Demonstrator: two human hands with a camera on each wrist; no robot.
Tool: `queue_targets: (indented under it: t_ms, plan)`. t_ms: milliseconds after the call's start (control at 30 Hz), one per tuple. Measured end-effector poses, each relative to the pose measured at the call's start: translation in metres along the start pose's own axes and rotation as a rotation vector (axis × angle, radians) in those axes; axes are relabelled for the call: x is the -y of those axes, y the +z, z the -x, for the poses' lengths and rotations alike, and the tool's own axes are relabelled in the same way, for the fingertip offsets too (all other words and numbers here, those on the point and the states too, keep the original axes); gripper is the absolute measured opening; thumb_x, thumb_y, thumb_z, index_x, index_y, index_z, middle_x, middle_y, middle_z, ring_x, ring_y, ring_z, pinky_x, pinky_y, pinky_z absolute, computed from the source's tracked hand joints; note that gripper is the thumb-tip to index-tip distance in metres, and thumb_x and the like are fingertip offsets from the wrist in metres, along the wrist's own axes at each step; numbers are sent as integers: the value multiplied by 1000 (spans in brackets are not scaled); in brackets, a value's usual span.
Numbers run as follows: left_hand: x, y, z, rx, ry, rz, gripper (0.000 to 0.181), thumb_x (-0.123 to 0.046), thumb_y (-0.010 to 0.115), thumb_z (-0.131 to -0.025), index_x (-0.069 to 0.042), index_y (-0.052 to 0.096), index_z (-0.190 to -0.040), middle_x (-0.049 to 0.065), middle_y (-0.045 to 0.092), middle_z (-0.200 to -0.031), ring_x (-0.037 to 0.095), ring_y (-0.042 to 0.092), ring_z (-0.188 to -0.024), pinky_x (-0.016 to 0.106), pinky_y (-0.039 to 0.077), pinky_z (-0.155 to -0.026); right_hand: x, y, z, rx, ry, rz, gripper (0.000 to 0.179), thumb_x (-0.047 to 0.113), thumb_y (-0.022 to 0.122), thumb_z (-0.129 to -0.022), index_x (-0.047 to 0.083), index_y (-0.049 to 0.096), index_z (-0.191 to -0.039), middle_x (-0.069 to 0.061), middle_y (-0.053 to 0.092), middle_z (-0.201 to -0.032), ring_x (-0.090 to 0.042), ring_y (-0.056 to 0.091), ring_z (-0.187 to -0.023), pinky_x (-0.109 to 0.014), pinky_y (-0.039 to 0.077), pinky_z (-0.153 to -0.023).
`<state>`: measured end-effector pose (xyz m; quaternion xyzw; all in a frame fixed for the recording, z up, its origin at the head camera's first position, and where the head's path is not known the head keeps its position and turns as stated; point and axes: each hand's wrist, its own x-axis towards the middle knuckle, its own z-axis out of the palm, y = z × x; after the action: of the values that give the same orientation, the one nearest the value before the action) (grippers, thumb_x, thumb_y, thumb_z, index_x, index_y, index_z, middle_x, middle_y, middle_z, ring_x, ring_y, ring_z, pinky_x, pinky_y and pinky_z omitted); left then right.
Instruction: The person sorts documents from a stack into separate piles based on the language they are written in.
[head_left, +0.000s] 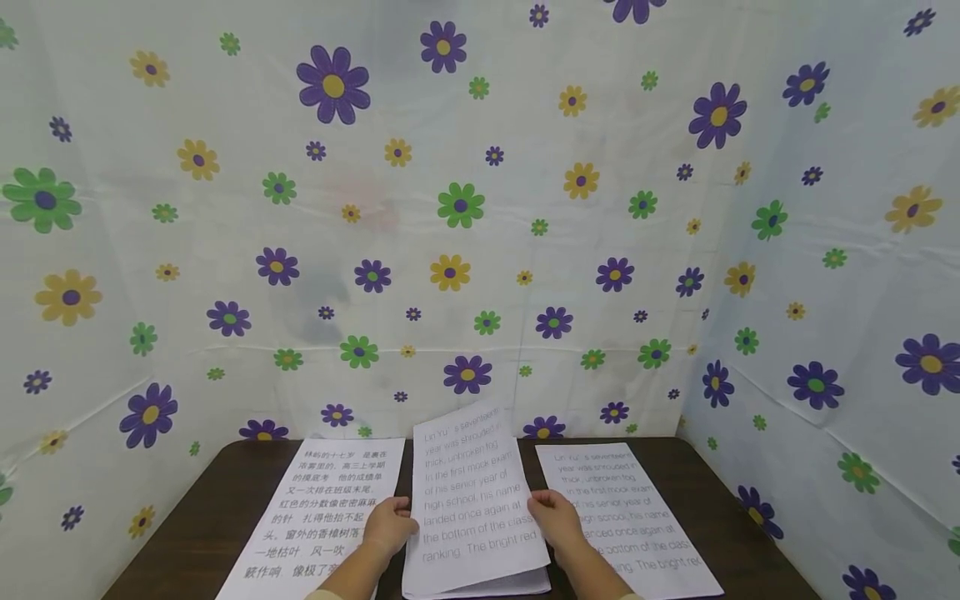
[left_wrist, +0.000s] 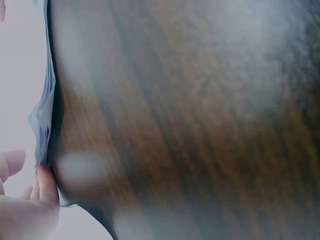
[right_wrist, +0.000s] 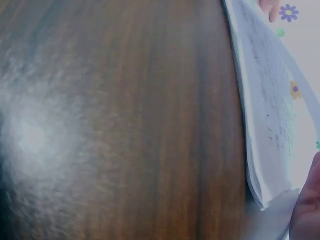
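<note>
A small stack of printed paper sheets [head_left: 472, 492] with large English text stands tilted up in the middle of the table. At its left edge my left hand [head_left: 390, 527] grips the paper, fingers against the ruffled sheet edges in the left wrist view. My right hand [head_left: 557, 521] holds the right edge, thumb toward the front. Below the raised top sheet, a lower white sheet [head_left: 517, 585] shows at the bottom right. In the right wrist view, the sheets' edges [right_wrist: 250, 150] bow in a curve, and the right hand [right_wrist: 306, 205] is partly cut off.
A page of Chinese text [head_left: 315, 508] lies to the left, partly behind the left forearm. On the right lies a page of English text [head_left: 637, 517], partly covered by the right hand. The dark wooden table [head_left: 225, 475] meets a flower-patterned cloth wall [head_left: 420, 375].
</note>
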<state>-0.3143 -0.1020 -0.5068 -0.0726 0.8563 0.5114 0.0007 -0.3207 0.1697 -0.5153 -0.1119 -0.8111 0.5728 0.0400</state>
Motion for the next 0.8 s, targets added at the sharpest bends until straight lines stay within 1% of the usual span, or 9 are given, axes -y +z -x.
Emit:
queue_targets:
  t_ms: [100,200,300,367,500,600,733,800]
  plan:
    - [1,-1,-2,1,7,19,58,-2,66,-76,17,49,-128,22,66,-103,31,67,-92,45,57,-84,1,-2,-1,34,-7,-77,34,21,59,-93,-3,60,-118,-12,64,-101,-19,61,-84,-29,53,-69]
    - [3,-2,-4,-1,21,54,58,-3,64,-78,15,49,-131,23,66,-108,31,67,-94,45,57,-85,5,-4,-2,52,-14,-121,35,21,59,-94,-4,59,-119,-13,64,-101,-19,60,-84,-29,52,-69]
    - [4,-4,-7,-6,41,90,58,-5,64,-80,12,49,-133,22,67,-111,29,68,-96,45,56,-87,8,-5,-2,69,-9,-141,37,22,59,-95,-3,58,-122,-12,65,-104,-19,60,-87,-29,53,-71]
    - [4,-7,-8,0,52,118,57,-5,63,-81,11,49,-134,21,67,-113,29,68,-98,46,56,-88,10,-6,-2,90,-16,-148,40,23,58,-96,-2,56,-126,-12,65,-108,-18,61,-89,-30,54,-74]
    - [3,-13,-8,14,50,184,57,-4,62,-82,9,48,-136,22,67,-116,28,68,-101,46,56,-90,13,-8,-1,169,-42,-176,49,20,55,-96,-3,47,-138,-14,65,-115,-18,65,-91,-32,57,-77]
    - [1,-18,-8,21,34,247,59,-2,62,-82,7,47,-138,22,66,-118,24,68,-98,42,57,-87,16,-11,-1,230,-53,-197,54,14,53,-94,-3,41,-144,-16,65,-119,-17,66,-90,-34,58,-77]
    - [-2,-25,-7,37,43,318,60,-1,61,-83,6,45,-140,21,66,-117,17,68,-90,36,58,-79,21,-16,0,293,-87,-218,57,9,51,-93,-4,38,-146,-20,62,-126,-17,67,-94,-35,58,-79]
    - [-5,-28,-7,46,51,334,61,-1,61,-83,5,44,-141,20,67,-117,15,68,-89,35,58,-78,24,-19,0,319,-108,-223,57,9,51,-93,-4,36,-147,-21,61,-129,-18,67,-96,-36,58,-80]
